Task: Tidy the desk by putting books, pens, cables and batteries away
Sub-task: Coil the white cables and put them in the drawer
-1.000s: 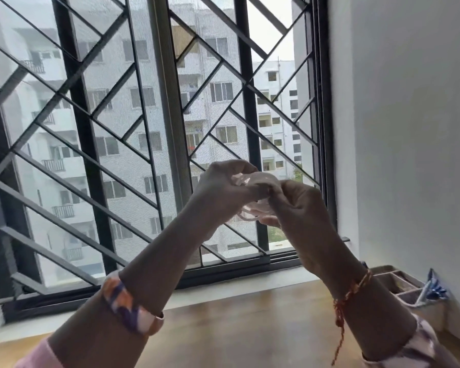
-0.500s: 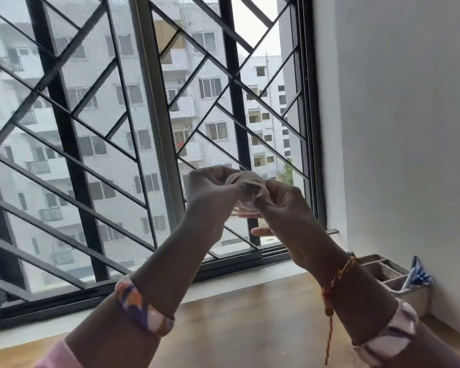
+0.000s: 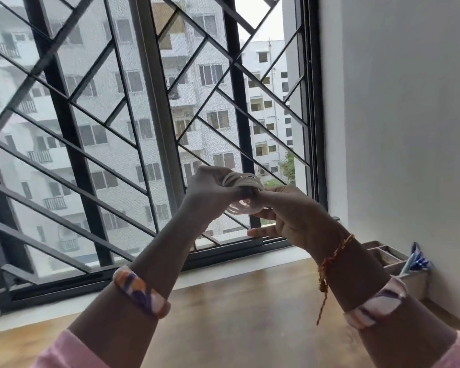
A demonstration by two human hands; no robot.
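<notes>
A white cable wound into a small coil of several loops is held up in front of the window, well above the desk. My left hand grips the coil's left side with curled fingers. From the right, my right hand pinches the coil at its middle, its lower fingers stretched out beneath. Part of the coil is hidden between the two hands.
The wooden desk lies below my arms. A compartmented organizer tray stands in the right corner against the white wall, with a blue-and-white object in it. A barred window fills the back.
The view has shifted so my hands sit lower in it. They stay together on the coil, whose loops now show more plainly bundled above my fingers.
</notes>
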